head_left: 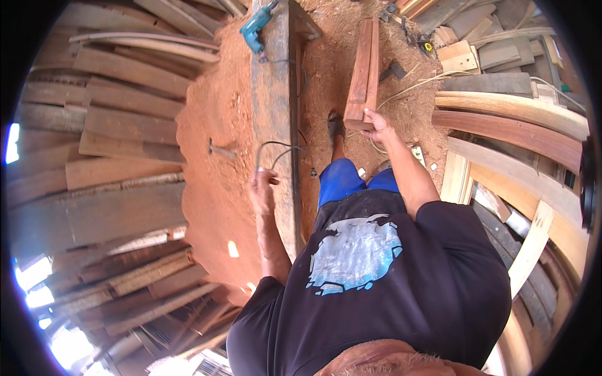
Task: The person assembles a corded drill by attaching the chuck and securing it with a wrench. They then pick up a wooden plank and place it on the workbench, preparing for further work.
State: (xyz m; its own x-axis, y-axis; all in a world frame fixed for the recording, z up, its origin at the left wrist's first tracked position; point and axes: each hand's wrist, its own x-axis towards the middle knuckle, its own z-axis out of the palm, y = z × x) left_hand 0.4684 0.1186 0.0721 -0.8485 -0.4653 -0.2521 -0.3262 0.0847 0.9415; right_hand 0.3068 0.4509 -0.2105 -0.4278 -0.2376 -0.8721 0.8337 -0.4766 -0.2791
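My right hand (378, 124) is closed on the near end of reddish-brown wooden beams (364, 75). They look like two lengths side by side, stretching away from me. My left hand (263, 183) is above the left edge of a long, worn wooden bench (276, 103), its fingers curled on a black cable (274, 143). The cable loops over the bench top and drops past its right side. At the bench's far end lies a teal power drill (253, 31). To the left, a hammer (222, 151) rests on the sawdust.
Plank stacks (125, 135) line the left side, and curved boards (514, 116) crowd the right. A yellow-and-black tape measure (428, 47) lies at the far right. A pale cord (414, 84) crosses the sawdust-covered floor (216, 200) near my feet.
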